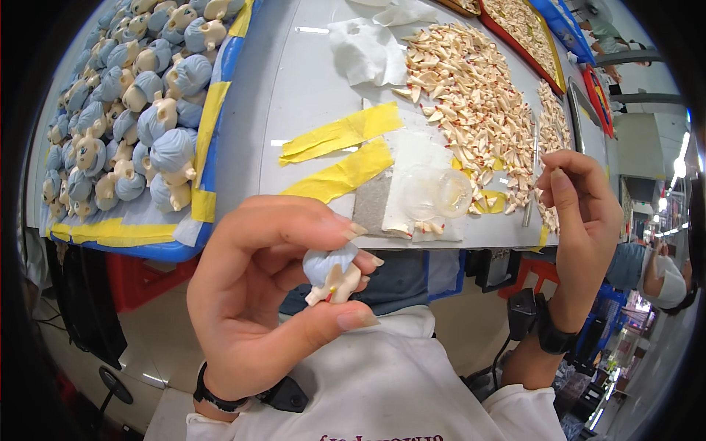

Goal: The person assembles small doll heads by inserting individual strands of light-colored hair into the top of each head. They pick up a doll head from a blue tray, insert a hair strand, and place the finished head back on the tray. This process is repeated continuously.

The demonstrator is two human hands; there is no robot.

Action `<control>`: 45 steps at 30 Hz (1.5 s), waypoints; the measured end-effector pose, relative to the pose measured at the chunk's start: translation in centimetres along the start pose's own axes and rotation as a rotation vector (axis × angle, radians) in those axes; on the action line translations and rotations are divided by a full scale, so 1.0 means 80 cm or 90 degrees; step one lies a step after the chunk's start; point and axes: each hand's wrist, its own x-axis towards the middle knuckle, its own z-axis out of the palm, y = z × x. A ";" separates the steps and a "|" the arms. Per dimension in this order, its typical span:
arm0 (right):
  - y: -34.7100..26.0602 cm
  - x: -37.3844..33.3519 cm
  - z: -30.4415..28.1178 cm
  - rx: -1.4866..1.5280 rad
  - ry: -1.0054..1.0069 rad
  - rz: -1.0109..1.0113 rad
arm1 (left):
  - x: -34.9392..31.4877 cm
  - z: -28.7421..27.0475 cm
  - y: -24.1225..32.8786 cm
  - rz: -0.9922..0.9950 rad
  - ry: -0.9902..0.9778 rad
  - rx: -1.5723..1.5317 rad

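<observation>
Between the thumb and fingers of my left hand (265, 287) is a small doll head (332, 275) with light blue hair and a cream face part, held up above my lap. My right hand (581, 195) is at the right edge of a heap of small cream pointed pieces (471, 88), several with red tips. Its thumb and index finger are bent close together; whether a piece sits between them is too small to tell. Beside those fingertips a thin metal rod-like tool (531, 176) lies across the pieces.
On the left stands a blue tray (208, 176) edged with yellow tape, full of similar blue-haired heads (118, 110). Yellow tape strips (342, 136), a clear round dish (441, 195) and crumpled white tissue (368, 51) lie on the table. Farther back is a red tray (507, 37) of pieces.
</observation>
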 end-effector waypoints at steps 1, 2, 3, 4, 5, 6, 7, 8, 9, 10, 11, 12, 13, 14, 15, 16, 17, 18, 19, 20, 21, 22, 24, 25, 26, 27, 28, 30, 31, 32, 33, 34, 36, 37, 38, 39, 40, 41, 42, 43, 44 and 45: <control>-0.002 0.000 0.001 0.009 0.003 -0.005 | 0.000 -0.001 0.000 0.002 -0.008 -0.008; -0.004 0.000 0.003 0.017 0.005 -0.010 | 0.000 -0.002 0.000 0.004 -0.015 -0.015; -0.005 0.000 0.005 0.048 0.008 -0.011 | 0.001 -0.007 -0.004 0.018 -0.041 -0.025; -0.005 0.000 0.008 0.078 0.011 -0.011 | 0.003 -0.010 -0.007 0.032 -0.059 -0.026; -0.006 0.000 0.010 0.107 0.013 -0.011 | 0.004 -0.013 -0.010 0.046 -0.079 -0.027; -0.006 0.000 0.011 0.137 0.014 -0.003 | 0.005 -0.014 -0.013 0.060 -0.086 -0.015; -0.007 0.001 0.012 0.167 0.015 0.005 | 0.006 -0.015 -0.014 0.071 -0.094 -0.007; -0.006 0.001 0.012 0.196 0.016 0.014 | 0.007 -0.014 -0.015 0.082 -0.103 0.001; -0.004 0.003 0.011 0.154 0.016 -0.027 | 0.009 -0.013 -0.014 0.090 -0.110 0.006; -0.001 0.005 0.007 0.112 0.015 -0.069 | 0.008 -0.012 -0.014 0.093 -0.106 0.000; 0.001 0.007 0.006 0.069 0.015 -0.110 | 0.008 -0.010 -0.014 0.095 -0.102 -0.006; -0.002 0.006 0.007 0.051 0.030 -0.109 | 0.005 -0.009 -0.015 0.092 -0.092 -0.025; -0.006 0.004 0.007 0.032 0.046 -0.108 | 0.004 -0.009 -0.015 0.087 -0.086 -0.048; -0.010 0.002 0.008 0.014 0.061 -0.107 | 0.003 -0.010 -0.015 0.081 -0.079 -0.071; -0.012 -0.001 0.009 0.043 0.058 -0.094 | 0.003 -0.010 -0.015 0.073 -0.079 -0.098; -0.015 -0.003 0.013 0.073 0.056 -0.081 | 0.005 -0.013 -0.013 0.097 -0.105 -0.053; -0.018 -0.005 0.017 0.103 0.053 -0.067 | 0.007 -0.015 -0.012 0.122 -0.130 -0.008; -0.020 -0.005 0.021 0.115 0.033 -0.088 | 0.015 -0.023 -0.007 0.179 -0.182 0.109; -0.022 -0.005 0.025 0.128 0.013 -0.108 | 0.017 -0.026 -0.007 0.208 -0.215 0.168; -0.024 -0.005 0.029 0.141 -0.006 -0.128 | 0.019 -0.028 -0.006 0.240 -0.246 0.225; -0.026 -0.005 0.035 0.158 -0.024 -0.139 | 0.019 -0.029 -0.008 0.244 -0.257 0.225; -0.026 -0.003 0.038 0.141 -0.046 -0.162 | 0.017 -0.028 -0.009 0.226 -0.247 0.207; -0.026 -0.001 0.044 0.109 -0.089 -0.209 | 0.010 -0.021 -0.011 0.167 -0.203 0.154; -0.029 -0.002 0.048 0.096 -0.084 -0.200 | 0.008 -0.022 -0.009 0.156 -0.204 0.148; -0.030 -0.003 0.049 0.070 -0.080 -0.214 | 0.007 -0.021 -0.009 0.145 -0.205 0.142; -0.031 -0.004 0.050 0.042 -0.076 -0.227 | 0.009 -0.027 -0.009 0.164 -0.242 0.162; -0.032 -0.005 0.051 0.022 -0.073 -0.230 | 0.011 -0.029 -0.009 0.184 -0.263 0.173; -0.036 -0.009 0.052 -0.009 -0.068 -0.227 | 0.014 -0.032 -0.012 0.223 -0.290 0.182; -0.036 -0.010 0.052 -0.017 -0.064 -0.227 | 0.015 -0.032 -0.013 0.226 -0.290 0.173; -0.037 -0.011 0.052 -0.027 -0.060 -0.227 | 0.016 -0.032 -0.015 0.229 -0.289 0.165; -0.035 -0.011 0.052 -0.031 -0.055 -0.235 | 0.016 -0.030 -0.016 0.216 -0.280 0.151; -0.035 -0.011 0.051 -0.034 -0.051 -0.240 | 0.014 -0.025 -0.015 0.177 -0.256 0.113; -0.036 -0.011 0.051 -0.041 -0.047 -0.245 | 0.007 -0.011 -0.011 0.078 -0.188 0.009; -0.037 -0.011 0.052 -0.044 -0.046 -0.245 | 0.004 -0.008 -0.007 0.027 -0.162 -0.028; -0.038 -0.011 0.053 -0.047 -0.046 -0.245 | 0.001 -0.004 -0.002 -0.022 -0.133 -0.067; -0.037 -0.011 0.053 -0.054 -0.043 -0.243 | 0.001 -0.003 0.002 -0.060 -0.127 -0.079; -0.036 -0.011 0.054 -0.050 -0.035 -0.244 | 0.000 -0.002 0.003 -0.073 -0.122 -0.088; -0.035 -0.012 0.054 -0.046 -0.028 -0.245 | -0.001 -0.001 0.005 -0.086 -0.117 -0.097; -0.032 -0.012 0.056 -0.031 -0.016 -0.252 | -0.002 0.000 0.004 -0.073 -0.113 -0.102; -0.032 -0.014 0.057 0.012 -0.011 -0.244 | -0.003 0.000 0.001 -0.041 -0.112 -0.099; -0.032 -0.015 0.056 0.054 -0.005 -0.237 | -0.003 0.001 -0.002 -0.009 -0.111 -0.097; -0.035 -0.020 0.055 0.125 -0.007 -0.214 | -0.003 0.002 -0.010 0.041 -0.113 -0.086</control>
